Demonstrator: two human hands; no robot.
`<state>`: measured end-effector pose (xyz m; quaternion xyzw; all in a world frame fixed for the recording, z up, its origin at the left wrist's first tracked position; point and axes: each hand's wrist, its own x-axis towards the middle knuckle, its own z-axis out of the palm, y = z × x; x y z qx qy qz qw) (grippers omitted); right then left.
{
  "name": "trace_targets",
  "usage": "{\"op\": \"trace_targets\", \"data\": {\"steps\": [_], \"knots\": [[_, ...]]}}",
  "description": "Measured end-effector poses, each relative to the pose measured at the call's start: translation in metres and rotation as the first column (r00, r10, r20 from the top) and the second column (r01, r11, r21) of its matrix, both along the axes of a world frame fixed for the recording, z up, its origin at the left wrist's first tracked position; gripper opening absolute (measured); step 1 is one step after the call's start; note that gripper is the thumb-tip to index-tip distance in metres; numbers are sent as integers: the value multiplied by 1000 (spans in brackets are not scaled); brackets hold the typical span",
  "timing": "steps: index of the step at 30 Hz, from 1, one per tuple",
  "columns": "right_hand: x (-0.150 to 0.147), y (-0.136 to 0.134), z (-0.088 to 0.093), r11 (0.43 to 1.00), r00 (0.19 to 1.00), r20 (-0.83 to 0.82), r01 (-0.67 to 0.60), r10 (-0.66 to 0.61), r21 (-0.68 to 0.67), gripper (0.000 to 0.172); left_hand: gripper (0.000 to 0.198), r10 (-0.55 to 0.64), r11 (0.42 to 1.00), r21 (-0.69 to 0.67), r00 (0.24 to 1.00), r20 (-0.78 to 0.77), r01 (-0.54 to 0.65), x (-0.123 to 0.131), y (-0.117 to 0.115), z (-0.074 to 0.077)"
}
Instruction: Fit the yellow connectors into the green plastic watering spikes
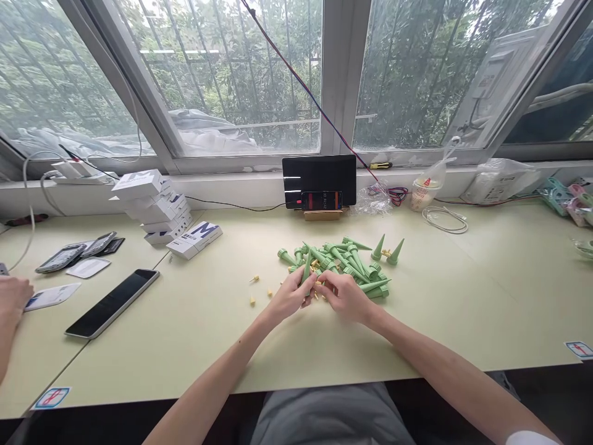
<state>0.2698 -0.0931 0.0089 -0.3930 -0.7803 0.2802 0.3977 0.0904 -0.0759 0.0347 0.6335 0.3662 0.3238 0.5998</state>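
My left hand (288,294) is closed around a green plastic watering spike (307,266), its tapered end pointing up. Close beside it, my right hand (345,296) is pinched at the fingertips, where a bit of yellow shows, seemingly a small yellow fitting (317,283). Just beyond both hands lies a heap of green spikes (354,256), with more yellow fittings partly hidden among them. Two spikes (378,247) stand upright to the right of the heap. Left of my hands, a few loose yellow fittings (252,301) rest on the table.
A phone (322,200) leans on a black panel (291,176) by the window. At left are stacked white boxes (152,201), a large dark-screened phone (113,303) and phone parts (65,258). Another person's hand (13,293) reaches in there. A bagged cup (420,193) stands back right.
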Motion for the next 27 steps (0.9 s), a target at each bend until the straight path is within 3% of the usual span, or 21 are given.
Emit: {"op": "trace_targets", "data": {"steps": [7, 16, 27], "knots": [[0, 1, 1, 1000, 999, 38, 8, -8, -4, 33, 35, -21, 1000, -2, 1000, 14, 21, -1, 0, -1], [-2, -1, 4, 1000, 995, -92, -27, 26, -8, 12, 35, 13, 1000, -6, 1000, 18, -13, 0, 0, 1], [0, 2, 0, 999, 999, 34, -35, 34, 27, 27, 36, -25, 1000, -6, 1000, 12, 25, 0, 0, -1]]}}
